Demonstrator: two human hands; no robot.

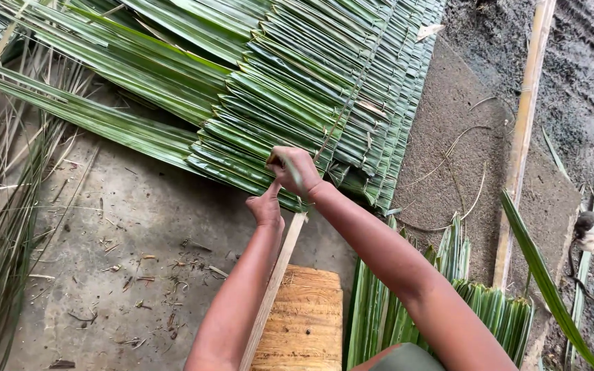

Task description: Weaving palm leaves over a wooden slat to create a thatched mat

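Note:
A panel of folded green palm leaves (pixel 297 89) lies on the ground, stitched along a thin bamboo slat (pixel 273 282) that runs from the bottom middle up under the leaves. My right hand (pixel 295 170) is closed on a thin leaf strip at the panel's near edge, right over the slat. Just below it, my left hand (pixel 266 208) presses against the slat and the edge of the last folded leaf, fingers curled.
A wooden block (pixel 304 323) sits under the slat at bottom centre. Loose folded leaves (pixel 462 288) lie at the lower right. A long bamboo pole (pixel 522 137) lies on the right. Dry leaf ribs (pixel 1 227) pile at the left. Bare concrete floor (pixel 132 233).

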